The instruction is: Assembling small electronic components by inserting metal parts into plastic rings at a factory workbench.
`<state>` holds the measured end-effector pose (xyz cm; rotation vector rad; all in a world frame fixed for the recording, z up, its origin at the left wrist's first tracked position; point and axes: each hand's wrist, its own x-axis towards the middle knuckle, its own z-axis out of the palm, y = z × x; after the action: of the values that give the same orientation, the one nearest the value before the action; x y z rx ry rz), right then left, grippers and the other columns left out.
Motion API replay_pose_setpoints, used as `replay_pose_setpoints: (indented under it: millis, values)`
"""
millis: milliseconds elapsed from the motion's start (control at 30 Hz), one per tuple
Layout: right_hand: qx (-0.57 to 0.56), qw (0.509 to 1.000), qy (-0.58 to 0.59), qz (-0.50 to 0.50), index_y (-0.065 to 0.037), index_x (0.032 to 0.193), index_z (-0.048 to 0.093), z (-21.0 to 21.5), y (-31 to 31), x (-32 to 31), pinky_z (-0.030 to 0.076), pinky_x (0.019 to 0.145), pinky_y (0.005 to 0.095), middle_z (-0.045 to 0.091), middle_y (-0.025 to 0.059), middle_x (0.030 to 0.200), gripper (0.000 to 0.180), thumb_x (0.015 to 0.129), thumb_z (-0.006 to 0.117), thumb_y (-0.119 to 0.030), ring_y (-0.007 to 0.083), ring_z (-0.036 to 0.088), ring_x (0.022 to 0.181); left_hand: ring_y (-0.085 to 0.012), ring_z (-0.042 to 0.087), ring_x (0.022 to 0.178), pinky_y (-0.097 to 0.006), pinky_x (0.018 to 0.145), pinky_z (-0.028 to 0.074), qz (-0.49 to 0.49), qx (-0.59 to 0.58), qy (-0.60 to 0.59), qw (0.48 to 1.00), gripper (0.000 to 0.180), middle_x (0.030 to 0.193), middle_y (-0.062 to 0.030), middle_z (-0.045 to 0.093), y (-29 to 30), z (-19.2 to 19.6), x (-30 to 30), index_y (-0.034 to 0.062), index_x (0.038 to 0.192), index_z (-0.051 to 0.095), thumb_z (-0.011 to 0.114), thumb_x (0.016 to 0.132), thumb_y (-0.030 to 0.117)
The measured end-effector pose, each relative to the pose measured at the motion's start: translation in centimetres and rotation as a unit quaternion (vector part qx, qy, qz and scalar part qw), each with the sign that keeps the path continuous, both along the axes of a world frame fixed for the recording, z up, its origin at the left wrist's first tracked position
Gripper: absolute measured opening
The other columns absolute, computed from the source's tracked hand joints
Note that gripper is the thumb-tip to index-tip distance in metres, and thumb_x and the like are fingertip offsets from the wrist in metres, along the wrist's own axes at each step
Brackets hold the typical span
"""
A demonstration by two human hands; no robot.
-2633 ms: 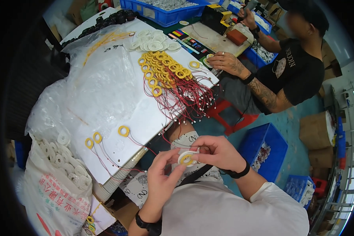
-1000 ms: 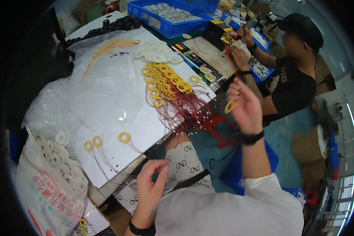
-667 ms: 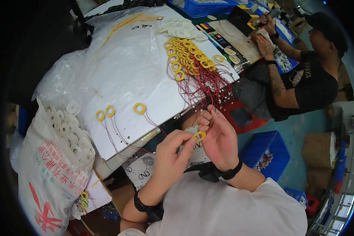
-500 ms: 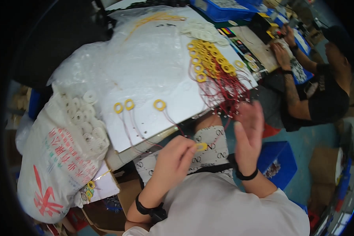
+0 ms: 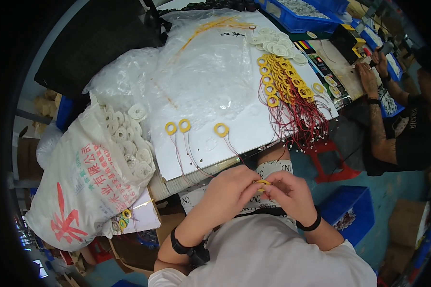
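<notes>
Above my lap, just off the table's near edge, I hold a small yellow ring (image 5: 262, 183) between both hands. My left hand (image 5: 232, 191) pinches it from the left, and my right hand (image 5: 292, 193) closes on its other side. The fingers cover most of the ring. On the white tabletop (image 5: 196, 153) in front lie three more yellow rings with thin leads: a pair (image 5: 184, 126) close together and a single one (image 5: 221, 129) to their right. A dense heap of yellow rings (image 5: 285, 79) with dark red wires (image 5: 301, 119) lies at the table's right side.
A white sack (image 5: 76, 191) with white plastic rings (image 5: 129, 138) at its mouth leans at the left. Clear plastic bags (image 5: 206, 71) cover the table's back. A blue bin (image 5: 347, 213) stands on the floor at right. A co-worker (image 5: 397, 119) sits at the far right.
My right hand has come down and left from beside the wires to the yellow ring, and now both hands hold it. The view has shifted slightly.
</notes>
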<state>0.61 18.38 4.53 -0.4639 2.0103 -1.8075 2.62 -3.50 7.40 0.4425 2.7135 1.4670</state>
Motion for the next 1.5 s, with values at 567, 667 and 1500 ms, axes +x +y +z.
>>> replay_pose_setpoints:
  millis: [567, 667, 1500]
  values:
    - [-0.065, 0.985, -0.158, -0.017, 0.000, 0.119, 0.055, -3.6, 2.5, -2.6, 0.049, 0.056, 0.0219, 0.072, 0.0076, 0.095, 0.017, 0.104, 0.059, -0.007, 0.0052, 0.061, 0.067, -0.0326, 0.060, 0.102, -0.043, 0.084, 0.053, 0.091, -0.428, 0.154, 0.886, 0.026, 0.107, -0.0116, 0.059, -8.0, -3.1, -11.3, 0.0046, 0.103, 0.068, 0.071, 0.078, -0.002]
    - [-0.074, 0.984, -0.158, -0.028, 0.000, 0.120, 0.055, -3.8, 2.5, -2.9, 0.048, 0.056, 0.0224, 0.072, 0.0077, 0.095, 0.017, 0.104, 0.059, -0.006, 0.0050, 0.061, 0.066, -0.0328, 0.060, 0.102, -0.043, 0.084, 0.053, 0.064, -0.423, 0.157, 0.890, 0.025, 0.110, -0.0119, 0.059, -7.9, -2.7, -11.6, 0.0044, 0.102, 0.068, 0.071, 0.078, -0.002]
    - [-0.112, 0.983, -0.145, 0.003, 0.002, 0.107, 0.067, 3.0, -6.6, -4.5, 0.052, 0.064, 0.0194, 0.072, 0.0040, 0.094, 0.012, 0.096, 0.071, -0.002, 0.0047, 0.064, 0.075, -0.0205, 0.064, 0.122, -0.034, 0.107, 0.048, 0.127, 0.451, -0.100, 0.878, 0.041, 0.134, -0.0166, 0.066, -3.6, -3.7, 1.7, -0.0071, 0.142, 0.054, 0.056, 0.107, 0.015]
